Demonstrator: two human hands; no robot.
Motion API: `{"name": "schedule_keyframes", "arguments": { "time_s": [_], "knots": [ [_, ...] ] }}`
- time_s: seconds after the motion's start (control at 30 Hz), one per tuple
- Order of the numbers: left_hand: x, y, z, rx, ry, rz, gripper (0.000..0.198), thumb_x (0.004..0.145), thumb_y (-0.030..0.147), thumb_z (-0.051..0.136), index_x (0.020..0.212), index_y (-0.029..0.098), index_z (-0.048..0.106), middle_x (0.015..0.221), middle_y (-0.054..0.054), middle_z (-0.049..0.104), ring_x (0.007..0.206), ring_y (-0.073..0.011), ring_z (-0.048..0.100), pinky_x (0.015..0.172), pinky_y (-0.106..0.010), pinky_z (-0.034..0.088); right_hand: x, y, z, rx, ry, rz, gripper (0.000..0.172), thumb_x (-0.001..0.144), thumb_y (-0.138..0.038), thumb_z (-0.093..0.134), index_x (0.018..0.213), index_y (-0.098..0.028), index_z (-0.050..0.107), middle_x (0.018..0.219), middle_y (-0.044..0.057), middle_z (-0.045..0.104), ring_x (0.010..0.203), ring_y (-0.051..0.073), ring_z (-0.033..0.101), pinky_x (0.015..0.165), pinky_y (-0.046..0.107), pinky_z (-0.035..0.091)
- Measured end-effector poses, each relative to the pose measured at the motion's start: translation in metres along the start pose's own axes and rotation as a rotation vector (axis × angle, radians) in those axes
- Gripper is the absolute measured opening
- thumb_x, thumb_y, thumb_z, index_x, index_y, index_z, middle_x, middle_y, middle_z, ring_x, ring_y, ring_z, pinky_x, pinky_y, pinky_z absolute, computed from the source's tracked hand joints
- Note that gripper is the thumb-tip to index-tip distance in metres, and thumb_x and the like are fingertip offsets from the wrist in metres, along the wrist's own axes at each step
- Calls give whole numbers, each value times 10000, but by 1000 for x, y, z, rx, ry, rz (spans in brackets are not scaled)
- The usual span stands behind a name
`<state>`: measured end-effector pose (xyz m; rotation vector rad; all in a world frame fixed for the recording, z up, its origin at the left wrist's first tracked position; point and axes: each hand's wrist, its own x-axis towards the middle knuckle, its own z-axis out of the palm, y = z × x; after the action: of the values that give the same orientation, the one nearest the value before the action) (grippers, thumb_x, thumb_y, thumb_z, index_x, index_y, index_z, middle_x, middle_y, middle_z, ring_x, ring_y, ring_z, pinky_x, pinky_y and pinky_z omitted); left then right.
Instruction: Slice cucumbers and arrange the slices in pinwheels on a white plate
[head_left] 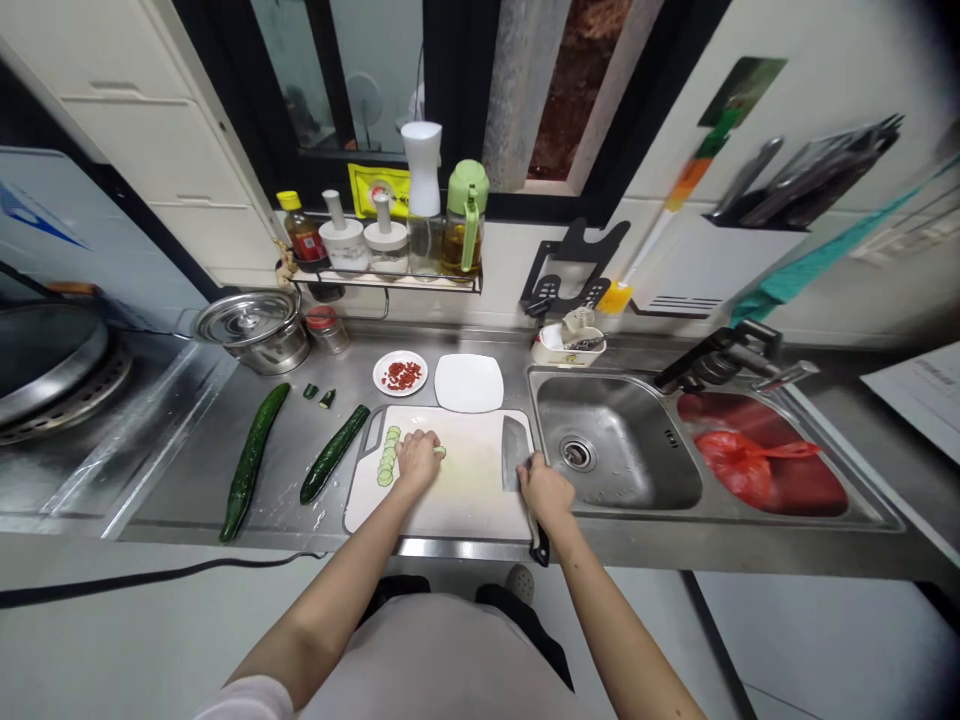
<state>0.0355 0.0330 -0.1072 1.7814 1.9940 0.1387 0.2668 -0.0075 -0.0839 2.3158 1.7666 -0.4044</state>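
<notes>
Stainless steel makes up the surface (pixel 176 475), and at its far left we record a round, lidded metal pot (pixel 262 335). In front of it lies a long, dark green cucumber (pixel 255 465), whole. Two small, dark green cut ends (pixel 327 399) rest near a red-lidded clear jar (pixel 328 332). Next we note a shorter, dark green cucumber (pixel 335 455), lying aslant just beside a white rectangular cutting board (pixel 457 512). On the board's left part, pale green round slices (pixel 388 462) lie overlapped in a row. The left hand (pixel 418 457) is beside them, fingers drawn narrow and pointing down; a pale green piece (pixel 440 452) shows at its right side, but we cannot tell whether it is gripped. Behind stand a small round white plate (pixel 379 374) of chopped red pieces (pixel 403 376) and a square white plate (pixel 469 383). At the board's right edge, a broad-bladed steel knife (pixel 514 450) lies flat; the right hand (pixel 547 490) is at its handle, its grip unclear to us. Further right is a steel sink (pixel 637 470).
</notes>
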Motion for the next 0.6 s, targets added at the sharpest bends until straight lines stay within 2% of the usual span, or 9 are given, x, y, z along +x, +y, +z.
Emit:
{"name": "schedule_keyframes", "arguments": {
  "time_s": [0.17, 0.37, 0.47, 0.6],
  "knots": [
    [0, 3, -1, -9, -10, 29, 93, 864, 255, 553, 921, 218, 618, 1024, -66, 664, 1060, -252, 541, 917, -397, 302, -4, 0, -9, 45, 85, -2, 460, 994, -405, 318, 1393, -179, 365, 1155, 166, 649, 959, 260, 672, 790, 354, 456],
    [-14, -1, -8, -103, -17, 3, 103, 880, 250, 524, 919, 236, 618, 971, -38, 694, 1026, -236, 578, 901, -386, 310, -9, -1, -6, 77, 103, -63, 469, 993, -409, 312, 1392, -185, 416, 1237, 165, 618, 973, 246, 659, 789, 331, 449],
    [-28, -20, -15, -198, -7, -58, 99, 861, 282, 562, 911, 247, 639, 959, -21, 706, 987, -216, 602, 890, -365, 328, -9, 0, -2, 104, 94, -70, 463, 990, -403, 329, 1393, -197, 429, 1251, 147, 617, 992, 244, 652, 792, 325, 446],
    [-49, -61, -24, -248, 23, -177, 127, 853, 306, 578, 946, 265, 653, 929, 4, 716, 968, -198, 616, 883, -350, 343, -8, 1, 0, 120, 93, -71, 456, 991, -401, 338, 1387, -203, 448, 1230, 143, 628, 972, 230, 653, 789, 313, 439]
  ]
}}
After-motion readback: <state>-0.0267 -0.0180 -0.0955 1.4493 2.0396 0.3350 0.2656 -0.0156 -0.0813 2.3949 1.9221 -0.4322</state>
